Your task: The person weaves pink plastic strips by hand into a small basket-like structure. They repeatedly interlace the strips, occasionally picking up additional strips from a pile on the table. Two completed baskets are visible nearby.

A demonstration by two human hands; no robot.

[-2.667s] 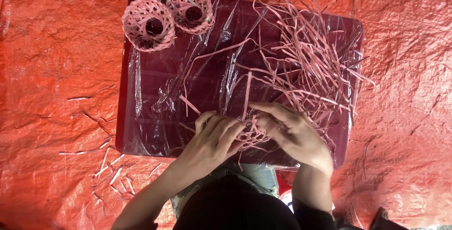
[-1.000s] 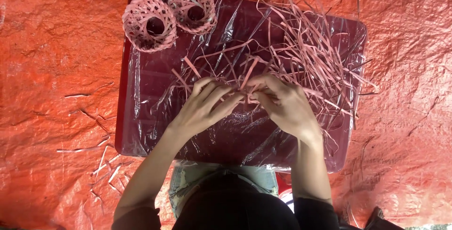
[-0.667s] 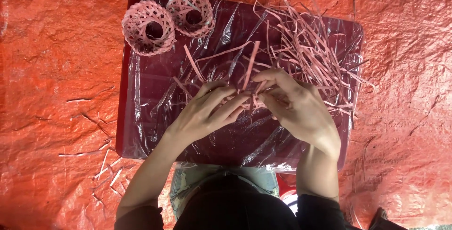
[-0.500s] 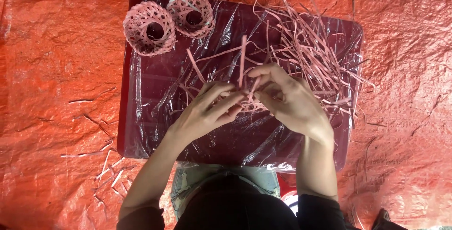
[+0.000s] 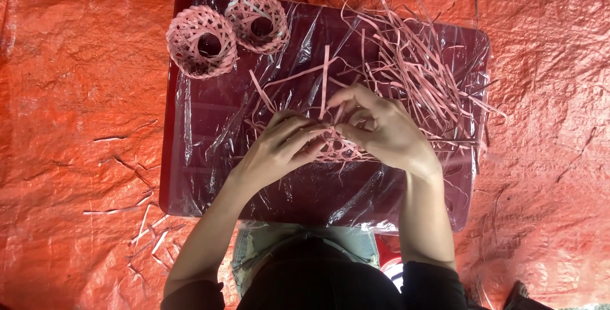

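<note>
Both hands meet over the middle of the plastic-covered surface (image 5: pixel 210 157): left hand (image 5: pixel 279 148) presses its fingers closed onto a small half-woven mat of pink strips (image 5: pixel 340 151), right hand (image 5: pixel 381 132) pinches one upright strip (image 5: pixel 325 81) just above it. A loose heap of strips (image 5: pixel 426 75) lies right of the grip. Two finished woven baskets (image 5: pixel 202 42) stand well apart, up-left; stray scraps (image 5: pixel 127 157) lie on the orange tarp (image 5: pixel 76 94).

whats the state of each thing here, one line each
left hand: fingers pressed on the woven piece
right hand: fingers pinching a strip at the woven piece
woven piece: partly woven, strips sticking out
two small baskets: finished, lying side by side
loose strips: scattered in a heap
plastic sheet: wrinkled over the board
</note>
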